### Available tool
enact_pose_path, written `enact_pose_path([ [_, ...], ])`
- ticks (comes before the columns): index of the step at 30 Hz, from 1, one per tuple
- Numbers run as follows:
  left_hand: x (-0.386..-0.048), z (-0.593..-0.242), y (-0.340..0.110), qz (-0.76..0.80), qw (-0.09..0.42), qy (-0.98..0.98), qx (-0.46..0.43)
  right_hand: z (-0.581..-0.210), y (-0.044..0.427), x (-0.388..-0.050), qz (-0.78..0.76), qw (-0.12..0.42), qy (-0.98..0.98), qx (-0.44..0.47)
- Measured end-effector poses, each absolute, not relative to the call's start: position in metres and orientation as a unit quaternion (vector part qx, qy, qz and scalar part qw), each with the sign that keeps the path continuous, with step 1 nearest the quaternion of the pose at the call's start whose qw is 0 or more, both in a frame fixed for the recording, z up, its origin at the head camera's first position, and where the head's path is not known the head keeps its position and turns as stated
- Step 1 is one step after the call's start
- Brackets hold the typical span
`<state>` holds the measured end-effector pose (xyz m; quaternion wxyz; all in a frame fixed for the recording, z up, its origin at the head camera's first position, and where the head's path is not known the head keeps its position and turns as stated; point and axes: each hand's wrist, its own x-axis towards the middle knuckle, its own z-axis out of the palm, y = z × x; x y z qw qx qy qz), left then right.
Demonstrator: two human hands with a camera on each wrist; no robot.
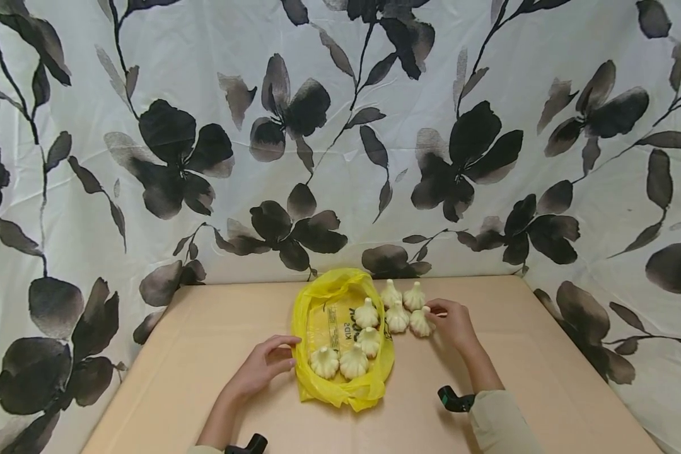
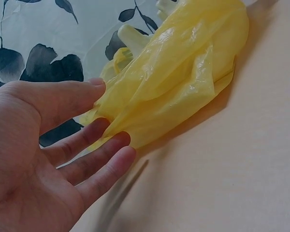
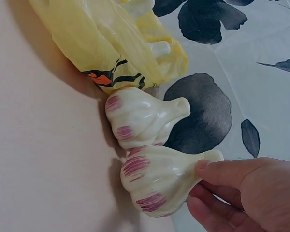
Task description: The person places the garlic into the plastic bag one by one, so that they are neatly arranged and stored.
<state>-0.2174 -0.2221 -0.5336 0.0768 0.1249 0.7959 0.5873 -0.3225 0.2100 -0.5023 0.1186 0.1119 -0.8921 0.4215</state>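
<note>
A yellow plastic bag lies with its mouth wide on the table, several garlic bulbs inside it. My left hand touches the bag's left rim with fairly straight fingers; in the left wrist view, a gap separates thumb and fingers beside the yellow plastic. Just right of the bag, several more garlic bulbs stand close together. My right hand pinches the stem of the nearest right garlic bulb, which has purple streaks. Another garlic bulb stands between it and the bag.
The light tan table reaches back to a white cloth printed with dark flowers, which hangs behind and at both sides. Black wrist cameras sit on both wrists.
</note>
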Motion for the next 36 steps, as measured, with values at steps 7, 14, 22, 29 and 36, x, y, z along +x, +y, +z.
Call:
enact_pose_path([
  [7, -0.212, -0.533, -0.226, 0.589, 0.084, 0.793, 0.13, -0.494, 0.207, -0.303, 0.421, 0.128, -0.892, 0.103],
  [14, -0.208, -0.531, -0.23, 0.593, 0.093, 0.788, 0.137, -0.481, 0.198, -0.286, 0.423, 0.164, -0.884, 0.115],
  [22, -0.201, -0.529, -0.234, 0.588, 0.092, 0.789, 0.152, -0.463, 0.181, -0.267, 0.432, 0.174, -0.879, 0.104],
  [29, -0.195, -0.527, -0.238, 0.595, 0.109, 0.783, 0.144, -0.455, 0.17, -0.249, 0.433, 0.177, -0.878, 0.102],
  [36, -0.195, -0.525, -0.241, 0.59, 0.113, 0.784, 0.157, -0.444, 0.156, -0.235, 0.448, 0.179, -0.87, 0.106],
])
